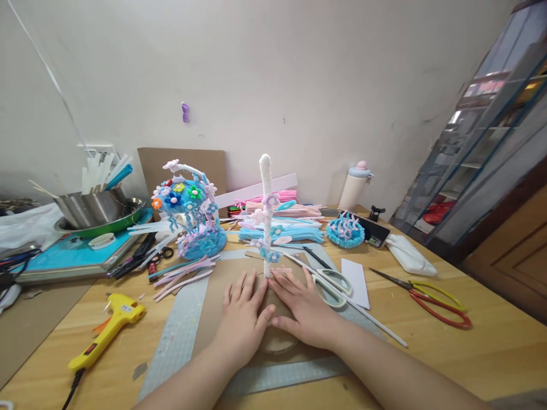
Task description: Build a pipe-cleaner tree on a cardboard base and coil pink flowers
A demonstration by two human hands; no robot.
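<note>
Left forearm (194,373) at 7 o'clock, right forearm (384,361) at 5, both bare out to the view's edge. Left hand (243,319) and right hand (305,310) bare too, fingers (247,289) slim, rounded tips.

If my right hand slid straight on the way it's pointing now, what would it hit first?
Most likely the upright white stem, near its base: your right hand points forward and leftward at it. Whether they already touch is hard to tell.

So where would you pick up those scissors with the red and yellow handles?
Probably by the red loop and yellow loop, reaching from the right: the scissors lie flat, loops toward the right, blades pointing away to the left.
</note>
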